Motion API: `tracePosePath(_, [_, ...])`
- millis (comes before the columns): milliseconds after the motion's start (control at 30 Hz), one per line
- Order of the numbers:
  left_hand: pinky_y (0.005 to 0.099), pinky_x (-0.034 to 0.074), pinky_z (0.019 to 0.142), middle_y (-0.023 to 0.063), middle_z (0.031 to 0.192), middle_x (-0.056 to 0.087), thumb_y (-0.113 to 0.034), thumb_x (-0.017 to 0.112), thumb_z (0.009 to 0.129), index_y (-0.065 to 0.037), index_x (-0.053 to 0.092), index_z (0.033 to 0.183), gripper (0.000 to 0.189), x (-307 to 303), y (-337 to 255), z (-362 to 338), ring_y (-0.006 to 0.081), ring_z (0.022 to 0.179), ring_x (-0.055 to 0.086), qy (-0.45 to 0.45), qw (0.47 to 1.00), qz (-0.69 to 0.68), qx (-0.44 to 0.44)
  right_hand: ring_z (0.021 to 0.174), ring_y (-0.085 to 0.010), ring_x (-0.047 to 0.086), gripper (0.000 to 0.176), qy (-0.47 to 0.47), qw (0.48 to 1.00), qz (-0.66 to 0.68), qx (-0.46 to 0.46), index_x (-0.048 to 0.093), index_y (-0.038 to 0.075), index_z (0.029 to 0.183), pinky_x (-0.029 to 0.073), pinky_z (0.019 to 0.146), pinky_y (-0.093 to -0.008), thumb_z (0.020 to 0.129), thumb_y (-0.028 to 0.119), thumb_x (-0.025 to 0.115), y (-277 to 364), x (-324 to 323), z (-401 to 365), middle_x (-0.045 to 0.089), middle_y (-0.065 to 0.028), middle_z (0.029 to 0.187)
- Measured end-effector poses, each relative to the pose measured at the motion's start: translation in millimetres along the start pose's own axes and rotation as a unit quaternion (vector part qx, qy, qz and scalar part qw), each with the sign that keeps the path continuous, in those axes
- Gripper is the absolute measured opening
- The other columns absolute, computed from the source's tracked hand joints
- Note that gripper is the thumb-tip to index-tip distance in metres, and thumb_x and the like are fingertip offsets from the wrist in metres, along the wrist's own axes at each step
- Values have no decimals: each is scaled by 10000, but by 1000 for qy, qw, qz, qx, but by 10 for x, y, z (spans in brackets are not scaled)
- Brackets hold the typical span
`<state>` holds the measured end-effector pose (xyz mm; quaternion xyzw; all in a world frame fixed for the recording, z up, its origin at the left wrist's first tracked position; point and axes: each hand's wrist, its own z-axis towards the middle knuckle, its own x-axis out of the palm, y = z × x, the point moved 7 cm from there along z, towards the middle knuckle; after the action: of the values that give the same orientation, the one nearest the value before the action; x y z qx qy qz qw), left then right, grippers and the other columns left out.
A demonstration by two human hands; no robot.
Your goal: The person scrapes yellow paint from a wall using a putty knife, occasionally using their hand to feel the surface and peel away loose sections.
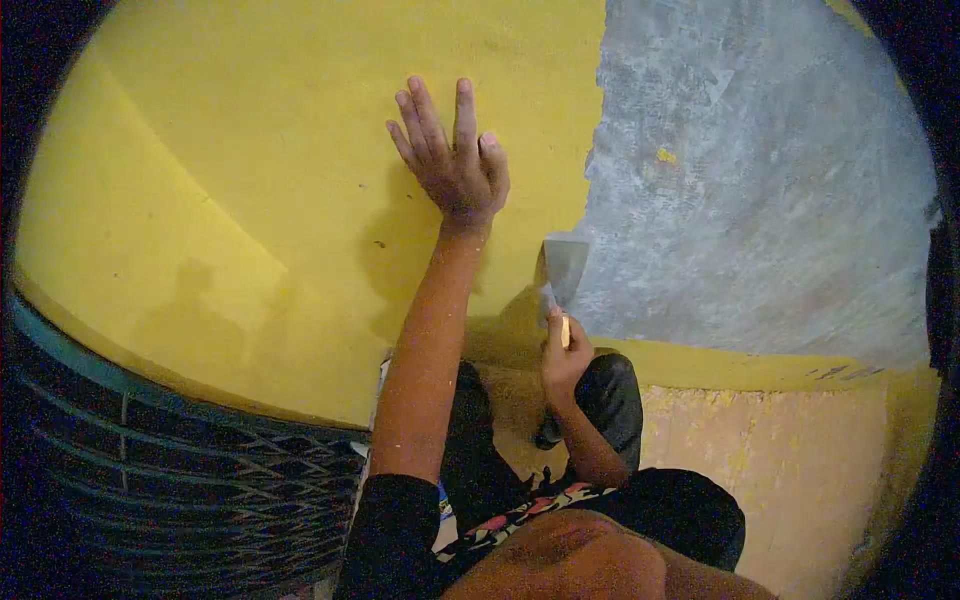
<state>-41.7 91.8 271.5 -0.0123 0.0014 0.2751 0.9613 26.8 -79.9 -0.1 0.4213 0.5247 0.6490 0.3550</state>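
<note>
My left hand [460,170] lies against the yellow wall [300,110] with its fingers stretched and spread, holding nothing. Lower and to the right, my right hand [567,355] is closed around the handle of a putty knife [567,262]. The knife's broad metal blade points up the wall, its edge right by the border where yellow paint meets a bare grey patch [760,200]. That border is ragged, and a small yellow fleck [667,156] of paint sits within the grey.
Yellow flakes are scattered over the pale floor [760,440] at the lower right. A dark green metal lattice gate [200,480] stands at the lower left. My bent knees in dark trousers [612,400] are close to the wall.
</note>
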Motion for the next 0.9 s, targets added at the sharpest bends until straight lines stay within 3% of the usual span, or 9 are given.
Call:
tracePosePath(200, [628,127,1172,264,1587,272,-337,323,1012,-170,452,1492,525,18,3,-6,437,1474,246,0,1000,-5,1,688,-83,509,312,-19,997,-66,-19,712,-21,911,456,622,-288,956,287,698,96,-49,4,619,-5,711])
tracePosePath(400, [636,117,1170,270,1593,251,-361,312,1031,-126,417,1512,546,15,-13,-22,455,1480,216,8,1000,-3,9,699,-82,517,314,-32,999,-38,-10,719,-18,918,470,632,-294,952,294,704,38,35,131,648,-19,722])
tracePosePath(500, [620,141,1173,261,1581,286,-340,327,1010,-175,458,1489,523,-3,4,-5,439,1466,258,-3,1000,4,1,705,-78,510,306,0,996,-83,33,719,-20,924,468,634,-297,955,284,700,-20,-27,11,643,-25,720])
tracePosePath(833, [617,138,1176,253,1587,278,-335,344,1004,-195,443,1498,523,9,19,-11,437,1471,249,-2,1000,0,-1,687,-84,524,301,-18,996,-76,-33,717,-26,943,473,638,-291,944,275,717,76,-115,39,642,-6,733])
tracePosePath(900, [618,137,1176,252,1587,279,-334,346,1003,-198,440,1499,523,9,16,-21,438,1469,253,-1,1000,-1,-8,700,-81,528,292,2,999,-49,17,717,-32,947,472,645,-284,936,260,729,-41,-161,52,638,3,743])
